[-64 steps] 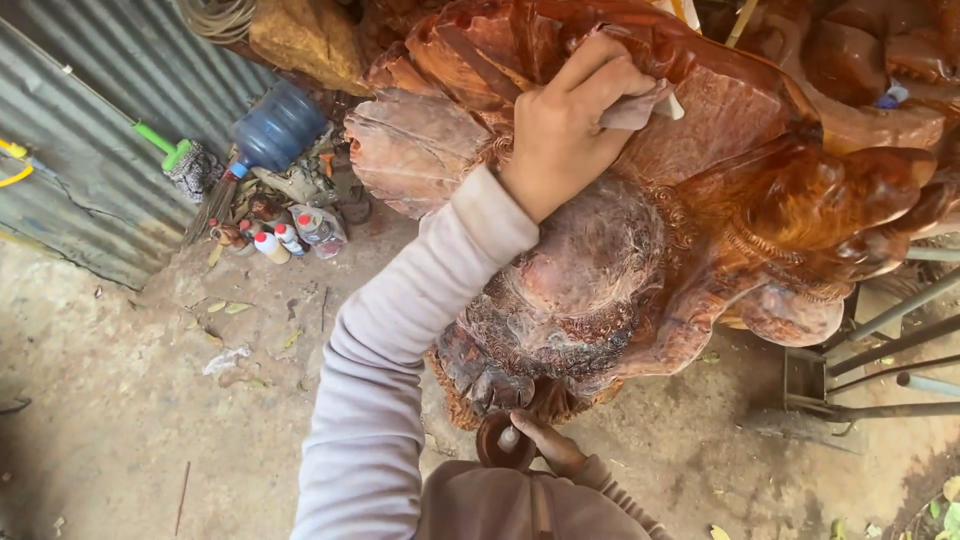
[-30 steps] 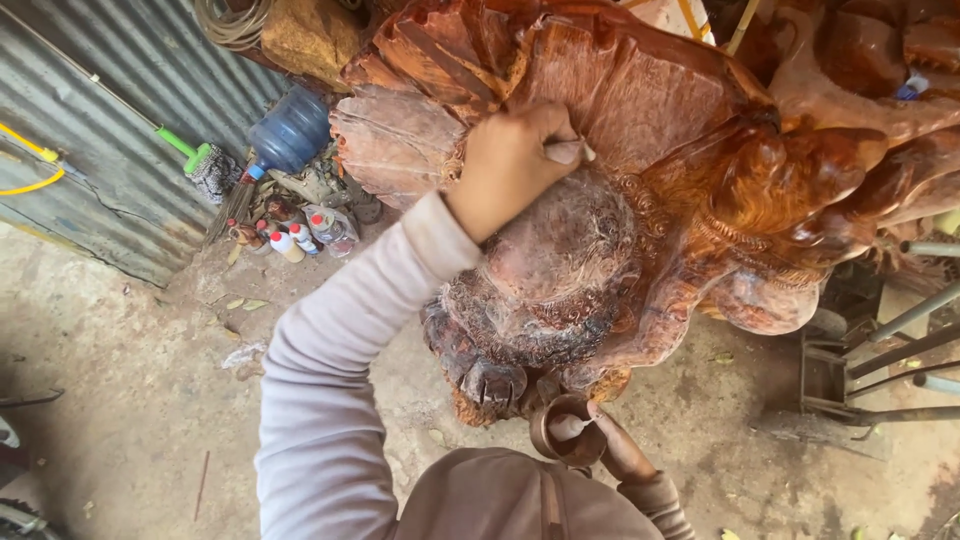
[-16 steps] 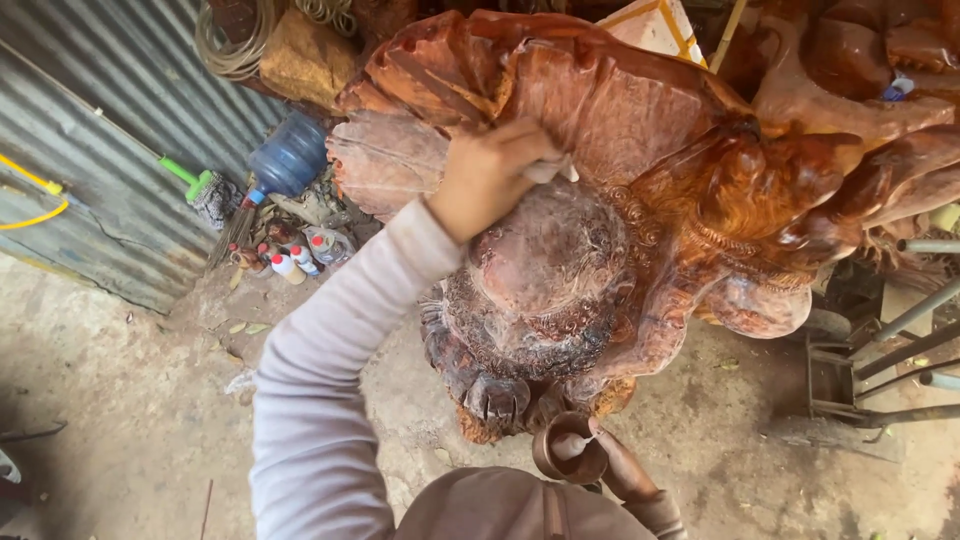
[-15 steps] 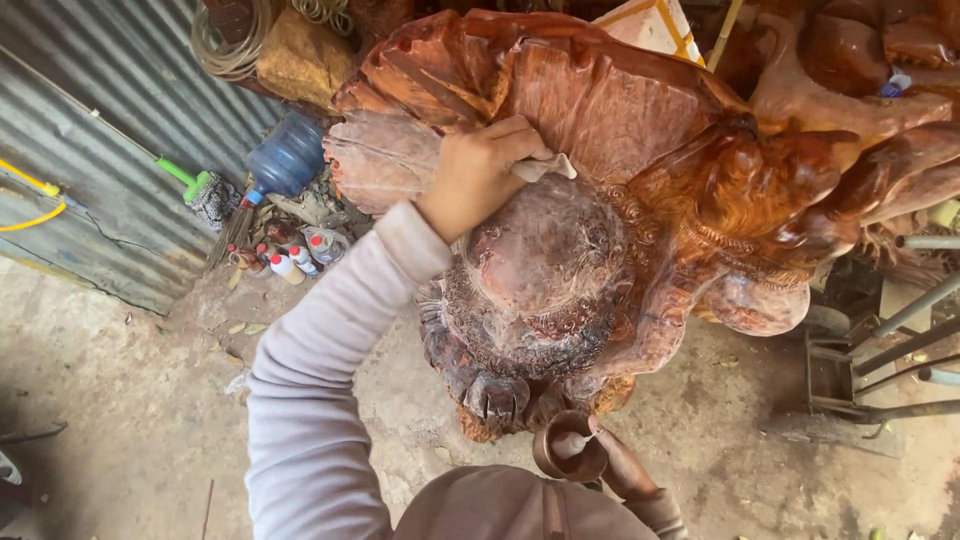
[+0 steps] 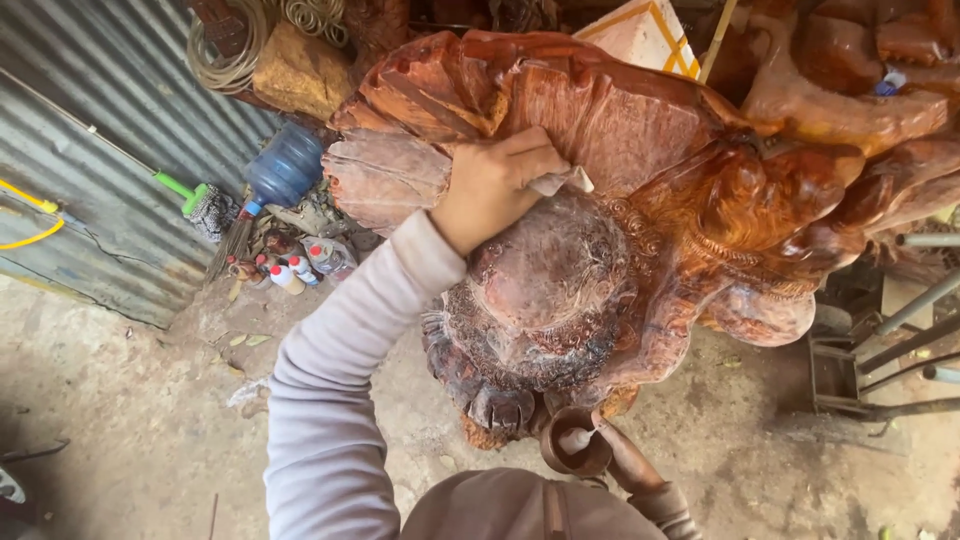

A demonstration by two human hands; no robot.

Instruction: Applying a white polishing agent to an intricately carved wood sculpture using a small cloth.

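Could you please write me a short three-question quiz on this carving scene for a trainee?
1. True or false: the left hand presses a pale scrap against the carved wood sculpture.
2. What lies beside the corrugated metal wall: A) a blue water jug, B) a red bucket, C) a ladder?
3. What colour is the sleeve?

Key: 1 true; 2 A; 3 light grey.

Reddish-brown carved wood sculpture, pale lilac sleeve, blue jug, grey corrugated wall.
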